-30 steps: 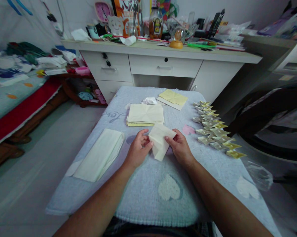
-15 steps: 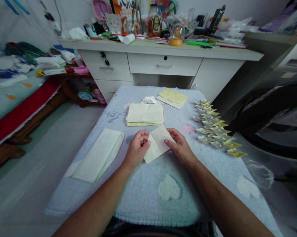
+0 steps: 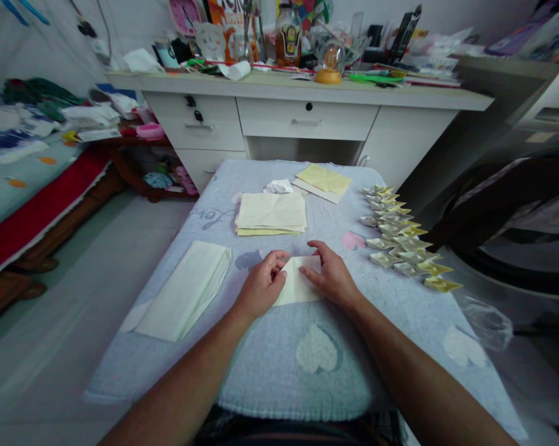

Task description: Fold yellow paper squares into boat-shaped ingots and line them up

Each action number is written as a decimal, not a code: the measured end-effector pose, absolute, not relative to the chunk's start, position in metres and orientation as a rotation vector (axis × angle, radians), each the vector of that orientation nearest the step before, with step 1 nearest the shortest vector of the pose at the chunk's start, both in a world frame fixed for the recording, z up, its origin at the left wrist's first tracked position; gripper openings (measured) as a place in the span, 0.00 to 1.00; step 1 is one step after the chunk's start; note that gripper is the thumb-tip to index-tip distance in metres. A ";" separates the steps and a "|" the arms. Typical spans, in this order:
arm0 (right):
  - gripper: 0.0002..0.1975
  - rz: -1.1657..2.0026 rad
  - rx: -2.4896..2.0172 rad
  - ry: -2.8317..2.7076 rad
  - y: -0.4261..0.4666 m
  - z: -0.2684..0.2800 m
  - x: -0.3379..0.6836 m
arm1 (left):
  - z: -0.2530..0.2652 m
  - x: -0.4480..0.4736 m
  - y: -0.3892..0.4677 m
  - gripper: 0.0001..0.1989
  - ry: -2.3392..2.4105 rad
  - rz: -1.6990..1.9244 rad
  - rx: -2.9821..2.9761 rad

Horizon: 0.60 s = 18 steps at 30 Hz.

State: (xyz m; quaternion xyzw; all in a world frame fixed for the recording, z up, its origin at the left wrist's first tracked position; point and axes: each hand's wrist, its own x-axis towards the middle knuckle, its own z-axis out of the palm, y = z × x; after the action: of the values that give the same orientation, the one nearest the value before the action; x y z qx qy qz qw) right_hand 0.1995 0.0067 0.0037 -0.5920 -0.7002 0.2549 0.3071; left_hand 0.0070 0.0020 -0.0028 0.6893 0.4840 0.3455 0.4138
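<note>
Between my two hands is a cream sheet of paper [image 3: 298, 288] with a crease down it and a slanted upper left corner. My left hand [image 3: 264, 282] grips its left edge, thumb on top and fingers curled behind. On the right side, my right hand [image 3: 333, 272] holds it with the thumb lying on the paper; the index finger stretches past the top edge. Just beyond lies a stack of cream and yellow paper [image 3: 271, 212]. To the left rests a folded pale green-white bundle of paper [image 3: 186, 291].
Several folded paper boats [image 3: 400, 238] line the table's right side. Yellow and white sheets [image 3: 323, 179] and a crumpled white tissue [image 3: 278, 186] lie at the back. A blue cloth [image 3: 261, 371] covers the table. Behind stands a cluttered white desk [image 3: 307, 118].
The paper has turned from a tilted position to nearly square with me and sits lower. My right hand has shifted slightly left along it, and its index finger has extended.
</note>
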 end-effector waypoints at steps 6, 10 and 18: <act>0.28 0.513 -1.639 -1.903 0.009 -0.006 0.193 | -0.001 0.010 0.002 0.17 1.341 0.830 1.975; 0.26 0.447 -1.689 -1.924 0.008 -0.011 0.192 | -0.006 0.008 0.003 0.18 1.318 0.790 2.257; 0.12 0.454 -1.742 -1.909 0.011 -0.006 0.194 | -0.008 0.009 -0.002 0.22 1.435 0.577 2.487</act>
State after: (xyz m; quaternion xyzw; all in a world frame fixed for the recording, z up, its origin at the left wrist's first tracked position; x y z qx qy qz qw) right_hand 0.1938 0.0106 -0.0062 -0.6417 -0.7033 0.1673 0.2561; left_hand 0.0094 -0.0018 -0.0081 0.8445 0.4871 0.1958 0.1062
